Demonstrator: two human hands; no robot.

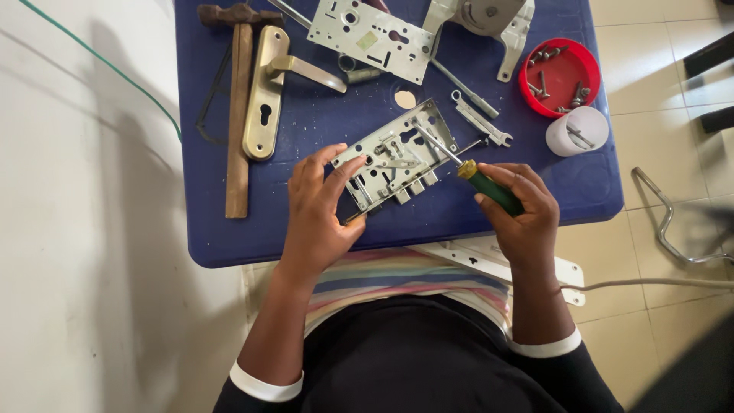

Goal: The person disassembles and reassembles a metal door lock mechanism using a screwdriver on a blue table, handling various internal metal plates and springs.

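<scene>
Seen from the head camera, left hand [317, 206] grips the open lock case [397, 157] by its near end on the blue table [306, 237]. Right hand [520, 206] is closed around a green-handled screwdriver [466, 168], its tip inside the case; a red dish [562, 76] of screws sits well apart

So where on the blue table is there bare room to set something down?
Bare patches on the blue table: the near-left corner, below the hammer and left of the left hand; and the near-right corner, below the white cup, right of the right hand. The far half is crowded: door handle, lock plates, red lid.
</scene>
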